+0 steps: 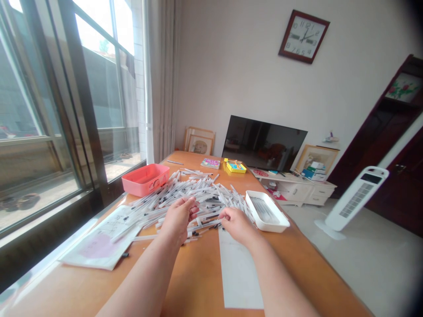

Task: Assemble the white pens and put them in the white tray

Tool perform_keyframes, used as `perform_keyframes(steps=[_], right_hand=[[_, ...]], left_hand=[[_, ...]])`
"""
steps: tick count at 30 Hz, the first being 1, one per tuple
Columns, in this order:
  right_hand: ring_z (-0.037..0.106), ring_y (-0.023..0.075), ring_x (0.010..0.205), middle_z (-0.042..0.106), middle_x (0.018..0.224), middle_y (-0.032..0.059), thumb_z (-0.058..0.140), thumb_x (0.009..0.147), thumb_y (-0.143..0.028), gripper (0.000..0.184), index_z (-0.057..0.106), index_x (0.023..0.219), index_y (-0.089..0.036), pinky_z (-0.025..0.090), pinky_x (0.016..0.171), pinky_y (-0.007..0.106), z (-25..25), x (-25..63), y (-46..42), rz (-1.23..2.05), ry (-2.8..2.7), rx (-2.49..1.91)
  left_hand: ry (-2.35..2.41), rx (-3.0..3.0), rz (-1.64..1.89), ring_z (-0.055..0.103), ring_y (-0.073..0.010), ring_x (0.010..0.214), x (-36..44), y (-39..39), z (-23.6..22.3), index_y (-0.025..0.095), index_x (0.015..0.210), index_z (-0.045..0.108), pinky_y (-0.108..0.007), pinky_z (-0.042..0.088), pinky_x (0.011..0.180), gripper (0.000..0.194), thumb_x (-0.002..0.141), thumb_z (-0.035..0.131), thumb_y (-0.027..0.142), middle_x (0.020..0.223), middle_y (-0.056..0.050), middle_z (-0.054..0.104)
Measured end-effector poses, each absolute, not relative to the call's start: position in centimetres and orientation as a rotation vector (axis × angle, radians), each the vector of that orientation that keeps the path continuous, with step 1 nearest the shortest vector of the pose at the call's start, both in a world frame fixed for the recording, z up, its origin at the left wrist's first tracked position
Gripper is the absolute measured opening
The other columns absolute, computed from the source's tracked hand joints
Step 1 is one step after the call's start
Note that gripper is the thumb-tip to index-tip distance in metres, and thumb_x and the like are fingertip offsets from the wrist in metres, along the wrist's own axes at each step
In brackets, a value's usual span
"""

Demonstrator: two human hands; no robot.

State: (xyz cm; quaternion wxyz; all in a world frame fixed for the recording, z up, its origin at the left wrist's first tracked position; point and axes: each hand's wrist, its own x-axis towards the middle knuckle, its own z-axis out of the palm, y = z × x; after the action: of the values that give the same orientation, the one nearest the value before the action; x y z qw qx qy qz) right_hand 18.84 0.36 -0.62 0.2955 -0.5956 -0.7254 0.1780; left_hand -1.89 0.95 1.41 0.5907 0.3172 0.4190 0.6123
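My left hand (180, 216) is over the near side of a heap of white pen barrels (185, 193). Its fingers are curled in, and whatever they hold is too small or hidden to name. To its right, my right hand (236, 223) has thumb and forefinger pinched together above the top end of a white paper strip (239, 273). I cannot make out what is in that pinch. Small black parts are scattered among the barrels. Just right of my right hand, a white tray (280, 222) holds thin, slender pieces like pen refills.
A pink plastic basket (145, 188) stands at the table's left edge. A plastic bag (95, 246) lies in front of it. Farther back are a booklet (210, 163), a yellow box (236, 167) and a pen (175, 162). A tower fan (355, 202) stands right of the table.
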Motion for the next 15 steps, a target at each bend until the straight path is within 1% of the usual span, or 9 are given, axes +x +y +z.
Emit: perform_keyframes(steps=[2,4,9,15], right_hand=[[0.058,0.0152,0.079,0.066,0.093,0.0007,0.056,0.079,-0.018,0.02,0.071,0.09,-0.025,0.039,0.069,0.024,-0.5,17.9,-0.4,0.375,-2.077,-1.544],[0.06,0.0157,0.085,0.066,0.097,0.0008,0.056,0.081,-0.017,0.021,0.071,0.091,-0.026,0.04,0.074,0.024,-0.3,16.6,-1.0,0.3,-2.213,-1.507],[0.061,0.0189,0.091,0.066,0.101,0.0026,0.055,0.084,-0.018,0.022,0.072,0.095,-0.026,0.04,0.076,0.027,-0.1,14.3,-1.6,0.139,-2.423,-1.549],[0.061,0.0184,0.084,0.066,0.095,0.0021,0.054,0.081,-0.015,0.02,0.07,0.089,-0.025,0.039,0.072,0.028,-0.2,14.9,-1.7,0.17,-2.397,-1.576]], left_hand=[[0.956,0.724,1.436,0.058,-0.01,0.062,-2.0,1.0,1.4,0.015,0.085,0.064,-0.021,0.046,0.057,0.027,0.072,0.079,0.033,0.075,-0.003,0.062],[0.942,0.719,1.437,0.058,-0.0097,0.06,-2.0,1.0,1.4,0.015,0.084,0.064,-0.021,0.045,0.055,0.027,0.071,0.08,0.033,0.074,-0.003,0.062],[0.984,0.718,1.421,0.059,-0.0091,0.061,-2.1,1.0,1.2,0.015,0.087,0.065,-0.019,0.044,0.053,0.026,0.072,0.079,0.032,0.076,-0.003,0.063],[0.997,0.714,1.413,0.059,-0.0091,0.063,-2.1,1.1,1.2,0.015,0.089,0.066,-0.019,0.044,0.054,0.029,0.07,0.079,0.033,0.079,-0.003,0.063]])
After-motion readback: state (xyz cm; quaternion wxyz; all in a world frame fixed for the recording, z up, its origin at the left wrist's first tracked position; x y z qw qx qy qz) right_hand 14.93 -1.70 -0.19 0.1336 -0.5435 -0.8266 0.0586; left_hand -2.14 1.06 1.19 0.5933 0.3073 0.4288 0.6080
